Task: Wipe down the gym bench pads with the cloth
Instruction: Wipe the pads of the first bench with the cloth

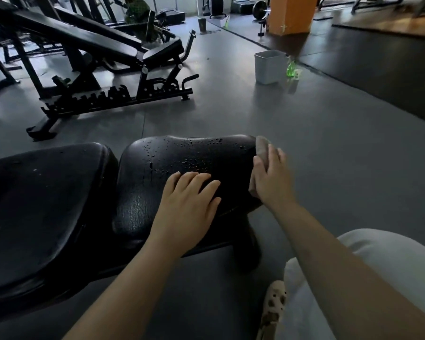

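Observation:
A black bench lies across the lower left of the head view, with a long back pad [42, 204] and a smaller seat pad [177, 158] whose top is beaded with droplets. My left hand [187, 204] rests flat on the seat pad, fingers straight. My right hand [272, 177] presses a folded beige cloth [261, 146] against the right end of the seat pad. Most of the cloth is hidden under my palm.
A grey bin [268, 67] and a green spray bottle [291, 69] stand on the grey floor beyond the bench. Another black adjustable bench [103, 69] stands at the upper left. An orange pillar [292, 13] is far back. My white-trousered leg [378, 278] and patterned shoe [274, 305] are at lower right.

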Action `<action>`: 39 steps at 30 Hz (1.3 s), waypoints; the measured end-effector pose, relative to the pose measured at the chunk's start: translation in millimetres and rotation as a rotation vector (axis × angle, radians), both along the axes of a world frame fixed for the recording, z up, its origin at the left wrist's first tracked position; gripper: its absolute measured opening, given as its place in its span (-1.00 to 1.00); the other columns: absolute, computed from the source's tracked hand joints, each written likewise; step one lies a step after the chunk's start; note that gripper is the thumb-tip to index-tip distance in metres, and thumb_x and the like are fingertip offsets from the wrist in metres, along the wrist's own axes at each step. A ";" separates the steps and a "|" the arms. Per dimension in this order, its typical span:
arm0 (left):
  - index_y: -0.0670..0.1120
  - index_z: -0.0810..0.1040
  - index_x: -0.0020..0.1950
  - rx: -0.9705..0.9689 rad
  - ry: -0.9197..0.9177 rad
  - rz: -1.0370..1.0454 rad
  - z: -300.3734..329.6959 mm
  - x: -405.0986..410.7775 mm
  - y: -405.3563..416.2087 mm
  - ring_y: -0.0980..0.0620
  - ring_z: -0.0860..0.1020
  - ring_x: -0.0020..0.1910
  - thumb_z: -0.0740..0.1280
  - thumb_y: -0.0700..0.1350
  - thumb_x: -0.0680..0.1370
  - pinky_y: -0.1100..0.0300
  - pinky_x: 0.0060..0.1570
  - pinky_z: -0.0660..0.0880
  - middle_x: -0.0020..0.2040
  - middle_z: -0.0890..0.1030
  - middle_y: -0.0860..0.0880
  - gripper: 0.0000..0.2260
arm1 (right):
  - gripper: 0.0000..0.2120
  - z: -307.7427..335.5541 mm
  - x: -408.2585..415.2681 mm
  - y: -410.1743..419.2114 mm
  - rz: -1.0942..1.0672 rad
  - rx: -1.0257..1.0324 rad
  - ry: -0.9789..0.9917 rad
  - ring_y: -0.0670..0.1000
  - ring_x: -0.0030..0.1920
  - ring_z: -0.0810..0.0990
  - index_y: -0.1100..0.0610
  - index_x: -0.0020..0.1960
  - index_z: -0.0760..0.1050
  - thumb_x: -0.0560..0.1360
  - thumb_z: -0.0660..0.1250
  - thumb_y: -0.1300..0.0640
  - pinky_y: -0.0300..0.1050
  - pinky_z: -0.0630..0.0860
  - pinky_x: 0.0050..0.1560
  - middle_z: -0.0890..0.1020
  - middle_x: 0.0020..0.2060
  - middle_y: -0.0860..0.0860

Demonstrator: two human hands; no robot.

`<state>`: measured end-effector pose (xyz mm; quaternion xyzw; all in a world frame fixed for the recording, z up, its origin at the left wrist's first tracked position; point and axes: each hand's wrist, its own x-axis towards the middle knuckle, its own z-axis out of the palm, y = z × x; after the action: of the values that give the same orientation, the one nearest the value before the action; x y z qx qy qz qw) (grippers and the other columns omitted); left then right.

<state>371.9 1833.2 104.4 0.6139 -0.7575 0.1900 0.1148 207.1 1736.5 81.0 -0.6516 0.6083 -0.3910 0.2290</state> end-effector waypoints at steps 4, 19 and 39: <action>-0.06 0.59 0.16 -0.027 0.007 -0.013 -3.8 0.1 0.2 -0.11 0.53 0.15 0.12 0.04 0.55 -0.11 0.23 0.38 0.16 0.60 -0.05 -0.65 | -0.46 -7.8 11.7 25.8 -0.072 -0.101 0.124 0.22 0.47 0.10 0.19 0.53 0.09 0.63 0.02 -0.05 -0.02 0.04 0.44 0.06 0.51 0.22; -0.08 0.60 0.12 -0.100 0.027 -0.042 -5.4 -0.2 -0.9 -0.12 0.55 0.07 0.14 0.01 0.53 -0.09 0.18 0.36 0.14 0.60 -0.06 -0.67 | -0.33 15.0 3.6 -85.7 0.237 0.164 0.225 0.07 0.46 0.24 -0.02 0.49 0.23 0.46 -0.09 -0.26 0.05 0.14 0.47 0.31 0.45 0.09; -0.14 0.57 0.17 -0.245 0.208 0.083 -7.5 32.4 44.5 -0.08 0.45 0.18 0.13 -0.16 0.51 0.02 0.25 0.26 0.18 0.57 -0.10 -0.68 | -0.45 -41.7 90.6 119.3 -0.012 -0.146 0.286 0.48 0.39 0.10 0.27 0.45 0.12 0.61 -0.08 -0.09 0.46 0.12 0.32 0.20 0.41 0.42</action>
<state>404.4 1877.7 96.9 0.6426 -0.6865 0.2210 0.2587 297.7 1855.8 39.2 -0.7119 0.6086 -0.3390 0.0895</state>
